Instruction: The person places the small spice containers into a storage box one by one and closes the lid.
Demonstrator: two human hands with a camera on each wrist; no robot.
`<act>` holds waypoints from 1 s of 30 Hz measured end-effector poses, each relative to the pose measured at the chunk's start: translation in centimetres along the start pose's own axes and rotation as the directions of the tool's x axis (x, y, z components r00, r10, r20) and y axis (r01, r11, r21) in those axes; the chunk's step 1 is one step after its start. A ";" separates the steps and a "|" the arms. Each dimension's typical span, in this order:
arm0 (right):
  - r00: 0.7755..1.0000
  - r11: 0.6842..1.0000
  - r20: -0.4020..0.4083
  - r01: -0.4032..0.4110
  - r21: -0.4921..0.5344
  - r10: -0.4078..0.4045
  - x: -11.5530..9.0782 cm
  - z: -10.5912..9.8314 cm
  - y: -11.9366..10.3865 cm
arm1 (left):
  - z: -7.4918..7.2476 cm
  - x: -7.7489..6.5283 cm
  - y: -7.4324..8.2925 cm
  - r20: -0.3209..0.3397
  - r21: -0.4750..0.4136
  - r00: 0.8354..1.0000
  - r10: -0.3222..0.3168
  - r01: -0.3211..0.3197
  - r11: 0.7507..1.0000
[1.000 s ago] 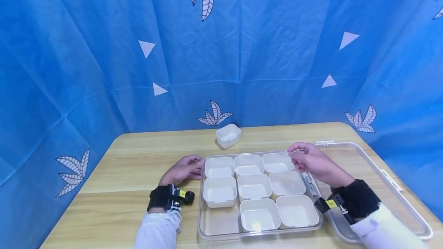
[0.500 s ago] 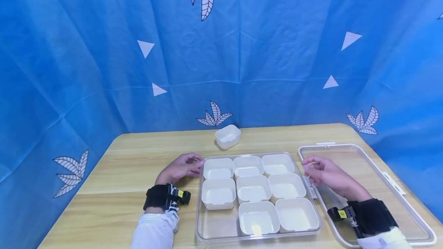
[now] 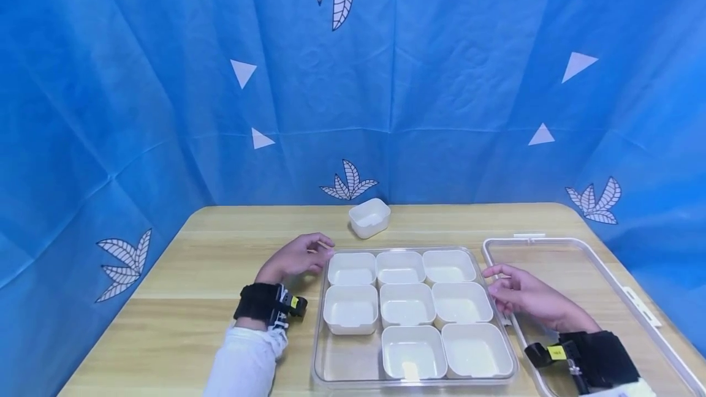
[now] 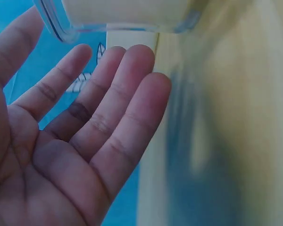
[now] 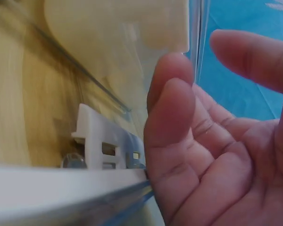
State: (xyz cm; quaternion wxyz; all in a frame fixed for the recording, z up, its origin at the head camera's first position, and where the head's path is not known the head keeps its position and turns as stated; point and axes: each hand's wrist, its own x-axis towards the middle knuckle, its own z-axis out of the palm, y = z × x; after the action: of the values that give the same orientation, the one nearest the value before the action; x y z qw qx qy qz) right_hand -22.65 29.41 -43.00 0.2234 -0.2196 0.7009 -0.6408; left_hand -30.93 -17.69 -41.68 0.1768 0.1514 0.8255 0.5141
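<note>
A clear plastic box [image 3: 346, 363] holds several small white cups, with its bare floor showing at the front left. My left hand [image 3: 298, 257] is beside the box's far left corner, and the left wrist view shows its relaxed fingers [image 4: 137, 113] holding nothing. On the right, my right hand [image 3: 532, 299] is next to the box's side wall, close to the white cup [image 3: 462, 302] in the middle row. Its fingers [image 5: 172, 113] bend loosely near the clear wall and grip nothing; whether they touch it I cannot tell.
Behind the box, another white cup [image 3: 369, 218] sits on the wooden table [image 3: 187, 262]. A clear lid with a white rim [image 3: 612, 277] and clips lies right of the box, partly under the right arm. A blue curtain [image 3: 441, 78] hangs behind.
My right hand has moved away from the far right cup's rim, rightward and nearer, to outside the box's right wall. The left hand stays by the far left corner.
</note>
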 end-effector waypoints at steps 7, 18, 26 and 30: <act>0.998 0.999 0.035 0.054 -0.002 -0.054 -0.3 -0.6 0.6 | -0.6 2.9 2.2 0.068 0.196 0.997 0.022 -0.035 0.980; 0.993 0.989 0.053 0.111 -0.096 -0.106 -0.3 -0.3 1.4 | 0.3 6.7 4.2 0.133 0.503 0.991 -0.010 -0.059 0.862; 0.996 0.987 0.032 0.091 -0.130 -0.087 -0.1 -0.3 1.3 | 0.7 8.0 4.6 0.140 0.599 0.990 -0.009 -0.078 0.797; 0.997 0.986 0.014 0.078 -0.150 -0.077 0.0 -0.4 1.3 | 0.9 8.5 4.2 0.094 0.587 0.993 0.066 -0.109 0.802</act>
State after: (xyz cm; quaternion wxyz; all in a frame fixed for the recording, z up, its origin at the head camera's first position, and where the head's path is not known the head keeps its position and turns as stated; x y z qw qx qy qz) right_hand -22.90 29.88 -44.25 0.1841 -0.2654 0.7373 -0.5933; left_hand -37.78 -11.51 -39.37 0.1253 0.2542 0.9301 0.2339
